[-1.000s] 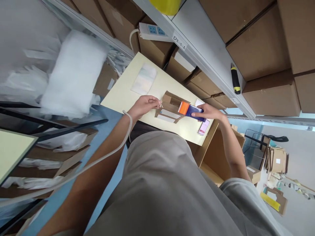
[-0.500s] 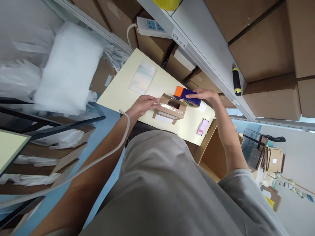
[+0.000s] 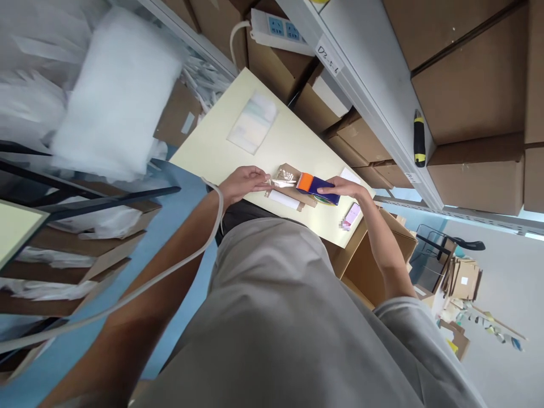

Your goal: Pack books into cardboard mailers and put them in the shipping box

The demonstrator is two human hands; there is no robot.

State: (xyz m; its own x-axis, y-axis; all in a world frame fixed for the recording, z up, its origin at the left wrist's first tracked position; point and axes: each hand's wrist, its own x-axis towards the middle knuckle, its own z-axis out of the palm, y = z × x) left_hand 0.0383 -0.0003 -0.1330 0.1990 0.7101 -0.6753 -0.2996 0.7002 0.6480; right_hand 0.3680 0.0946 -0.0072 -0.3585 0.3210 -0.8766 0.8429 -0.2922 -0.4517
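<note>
Head view: a small cardboard carton (image 3: 307, 199) lies between the two sets of fingers, just right of the left ones and partly under what the right ones hold. Clear tape (image 3: 284, 179) glints on its top, just beside the left fingertips, and a white label (image 3: 284, 199) shows along the side toward the person's body. A blue tape dispenser (image 3: 326, 191) with an orange end is over the carton's right part, that end pointing toward the left fingers; whether it touches the cardboard is hard to tell. The right hand (image 3: 346, 188) has its fingers clamped on the blue body. The left hand (image 3: 244, 184) reaches the carton's left end with its fingertips drawn close to each other; whether they pinch anything is too small to tell.

All this is on a pale yellow counter (image 3: 208, 150). A phone (image 3: 352, 214) lies near the right fingers, on the body side, and a flat, pale packet (image 3: 254, 122) lies beyond the left fingers. Past the counter's right end, below the right fingers, a large open box (image 3: 380, 249) stands. Well beyond the right fingers, a black-and-yellow cutter (image 3: 419, 139) rests on a grey shelf (image 3: 369, 85). A power strip (image 3: 280, 33) sits beyond the left fingers, past the counter's far edge.
</note>
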